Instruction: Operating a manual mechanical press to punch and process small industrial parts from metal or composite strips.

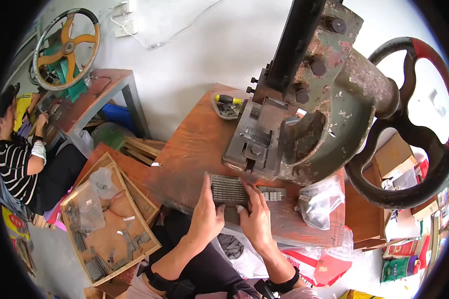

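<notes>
A block of thin grey metal strips (227,189), lined up side by side, stands at the front edge of the wooden bench. My left hand (207,215) presses along its left side, fingers straight and thumb at the near edge. Against the right side lies my right hand (257,217), its thumb also at the near edge, so the block is squeezed between both palms. Just right of my right fingers is a smaller row of grey metal pieces (273,193) on the bench. Beyond the block stands the hand press (304,99), with a metal die (257,134) at its base.
A wooden tray (112,219) with metal pieces, pliers and plastic bags lies left. A clear plastic bag (322,202) sits right on the bench (184,139). A bowl with a yellow-handled screwdriver (228,99) stands behind. The press's large handwheel (409,119) rises right. Another person (25,149) works far left.
</notes>
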A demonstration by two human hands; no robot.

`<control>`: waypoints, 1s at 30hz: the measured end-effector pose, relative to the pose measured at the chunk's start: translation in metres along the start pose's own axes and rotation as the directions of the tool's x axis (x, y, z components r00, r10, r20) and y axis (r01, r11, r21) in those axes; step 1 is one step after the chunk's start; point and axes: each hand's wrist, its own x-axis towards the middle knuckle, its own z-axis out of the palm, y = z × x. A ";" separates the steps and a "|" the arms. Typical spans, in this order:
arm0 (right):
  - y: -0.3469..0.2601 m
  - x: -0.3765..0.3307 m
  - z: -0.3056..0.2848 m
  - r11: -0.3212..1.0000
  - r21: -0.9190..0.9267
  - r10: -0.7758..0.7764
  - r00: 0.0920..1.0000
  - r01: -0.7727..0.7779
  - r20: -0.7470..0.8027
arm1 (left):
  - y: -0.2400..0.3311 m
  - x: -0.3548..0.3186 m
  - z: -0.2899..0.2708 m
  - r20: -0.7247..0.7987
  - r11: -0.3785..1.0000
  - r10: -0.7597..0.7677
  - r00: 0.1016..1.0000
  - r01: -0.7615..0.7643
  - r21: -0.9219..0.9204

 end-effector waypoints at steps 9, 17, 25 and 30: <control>0.006 0.009 -0.011 0.991 0.122 0.037 0.995 -0.049 0.095 | 0.009 0.009 -0.014 0.088 0.962 0.143 0.986 -0.159 0.221; 0.014 0.013 -0.003 0.967 0.250 0.047 0.998 -0.055 0.037 | 0.011 0.038 -0.028 0.311 0.941 0.163 0.936 -0.243 0.237; 0.014 0.003 -0.010 0.938 0.343 0.047 0.999 -0.049 0.013 | 0.017 0.044 -0.035 0.476 0.918 0.144 0.868 -0.297 0.264; 0.025 -0.020 -0.046 0.981 0.193 0.046 0.995 -0.029 -0.087 | 0.021 0.048 -0.030 0.549 0.832 0.195 0.812 -0.434 0.346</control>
